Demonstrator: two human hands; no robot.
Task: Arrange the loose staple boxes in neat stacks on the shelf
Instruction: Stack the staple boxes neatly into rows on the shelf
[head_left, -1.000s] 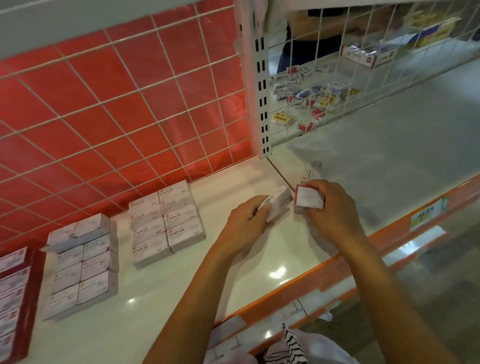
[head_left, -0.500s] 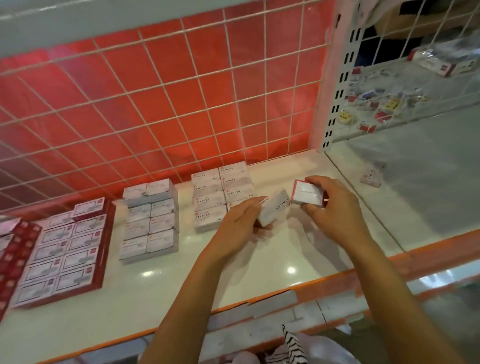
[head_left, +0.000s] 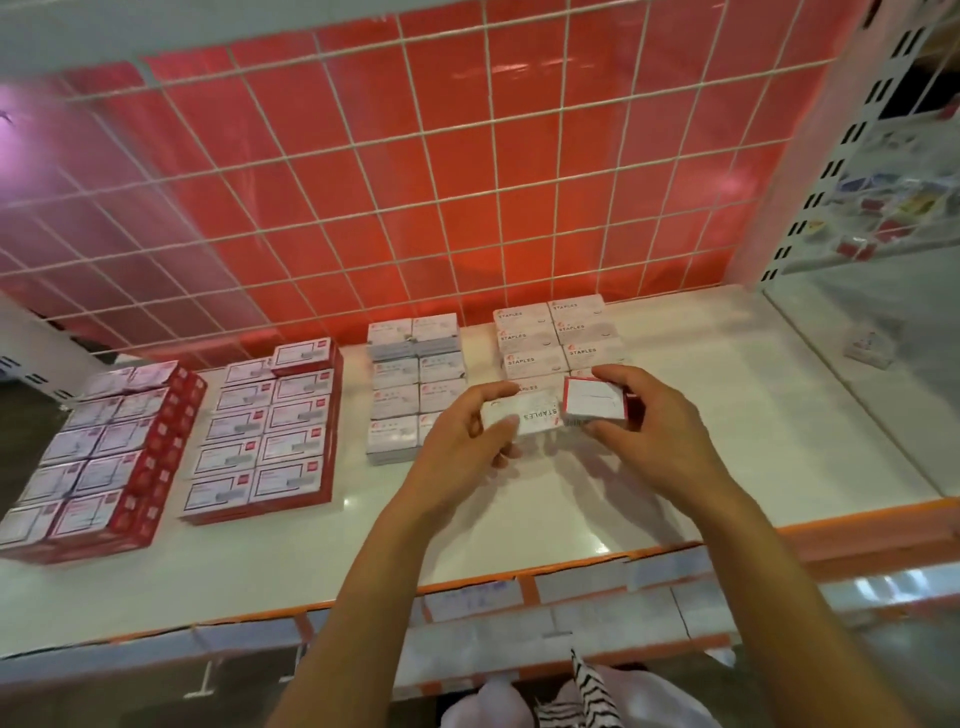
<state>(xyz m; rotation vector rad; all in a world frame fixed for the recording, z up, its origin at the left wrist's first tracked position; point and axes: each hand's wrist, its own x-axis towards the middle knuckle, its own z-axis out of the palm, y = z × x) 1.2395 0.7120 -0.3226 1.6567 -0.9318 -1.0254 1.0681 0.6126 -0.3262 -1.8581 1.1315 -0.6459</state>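
White shelf (head_left: 779, 415), red grid (head_left: 441, 182) behind: four blocks (head_left: 270, 426) stacked. Left hand (head_left: 462, 447) gripped white box (head_left: 530, 413), right hand (head_left: 660, 441) red-edged box (head_left: 595, 397); stray box (head_left: 870, 349) lay unplaced.

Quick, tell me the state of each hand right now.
Left hand: closed on a white STAPLES box.
Right hand: closed on a red-edged staple box.

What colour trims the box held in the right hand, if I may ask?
The box has red edging on white; head view.
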